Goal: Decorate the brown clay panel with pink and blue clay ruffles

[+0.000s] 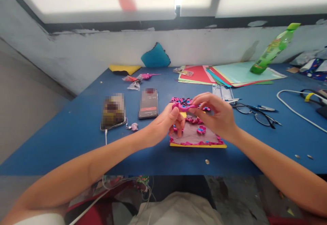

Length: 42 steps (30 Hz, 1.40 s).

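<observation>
**Pink strip held over part-decorated board**

Pink strip [184, 107], soft and clay-like by appearance, pinched at both ends: left hand [167, 122] with thumb and forefinger closed narrowly on its left end, right hand [217, 114] with fingertips closed on its right end. Held just above the far half of the craft board [194, 137].

Board lying flat on the blue table [76, 126], near its front edge. Mauve face, yellow base visible along the near side. Pink ruffled border laid along the near edge and continuing up the sides. Far end crowded with small pink and blue flower pieces; two or three more set on the mauve field. Judged well advanced: border and upper cluster done, middle of the field largely bare, the strip in hand not yet placed.

To the left, two phones: the nearer phone [113, 111] on a white cable, screen blurred out; the second phone [148, 103] lit, with a red bar and digits too small to read. To the right, spectacles [258, 114]. Further back, a stack of coloured paper sheets [230, 73] with a green bottle [274, 47] standing on it; label present, wording illegible. No brand or writing readable anywhere in view.
</observation>
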Available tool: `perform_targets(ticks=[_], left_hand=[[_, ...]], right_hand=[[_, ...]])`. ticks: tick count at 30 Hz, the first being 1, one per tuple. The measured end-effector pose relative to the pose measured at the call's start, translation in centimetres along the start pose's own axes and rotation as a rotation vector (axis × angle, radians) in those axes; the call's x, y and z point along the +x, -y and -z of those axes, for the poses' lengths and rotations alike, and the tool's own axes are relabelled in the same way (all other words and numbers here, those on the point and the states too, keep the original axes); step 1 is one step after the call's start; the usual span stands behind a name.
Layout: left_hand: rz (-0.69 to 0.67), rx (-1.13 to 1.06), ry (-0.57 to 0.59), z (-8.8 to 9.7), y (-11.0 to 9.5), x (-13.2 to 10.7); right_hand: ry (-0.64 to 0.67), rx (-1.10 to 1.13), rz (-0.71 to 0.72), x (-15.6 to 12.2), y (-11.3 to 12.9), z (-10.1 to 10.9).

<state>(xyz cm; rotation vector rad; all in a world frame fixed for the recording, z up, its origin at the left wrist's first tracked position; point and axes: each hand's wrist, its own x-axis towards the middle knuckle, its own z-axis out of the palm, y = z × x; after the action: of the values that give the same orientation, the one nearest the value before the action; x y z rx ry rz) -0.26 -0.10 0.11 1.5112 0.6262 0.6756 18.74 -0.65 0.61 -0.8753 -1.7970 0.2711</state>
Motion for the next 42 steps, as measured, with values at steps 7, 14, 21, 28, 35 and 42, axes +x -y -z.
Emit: perform_targets(ticks=[7,14,21,28,35,42], left_hand=[[0.027,0.077,0.108,-0.4,-0.6,-0.6],[-0.050,0.114,-0.049,-0.3,-0.8,-0.3],[-0.058,0.083,-0.091,-0.5,-1.3,-0.2],[-0.067,0.059,-0.110,-0.2,-1.4,-0.2],[-0.069,0.079,-0.105,0.2,-1.5,-0.3],[0.034,0.097,-0.078,-0.1,-1.1,0.0]], right_hand=[[0.185,-0.091,0.254,-0.6,0.2,-0.6],[0.223,0.173,-0.077,-0.3,0.5,-0.5],[0.168,0.220,-0.245,0.1,-0.1,-0.1],[0.112,0.195,-0.331,0.8,-0.9,0.6],[-0.027,0.174,-0.335,1.4,-1.4,1.3],[0.157,0.202,-0.272,0.5,0.0,0.7]])
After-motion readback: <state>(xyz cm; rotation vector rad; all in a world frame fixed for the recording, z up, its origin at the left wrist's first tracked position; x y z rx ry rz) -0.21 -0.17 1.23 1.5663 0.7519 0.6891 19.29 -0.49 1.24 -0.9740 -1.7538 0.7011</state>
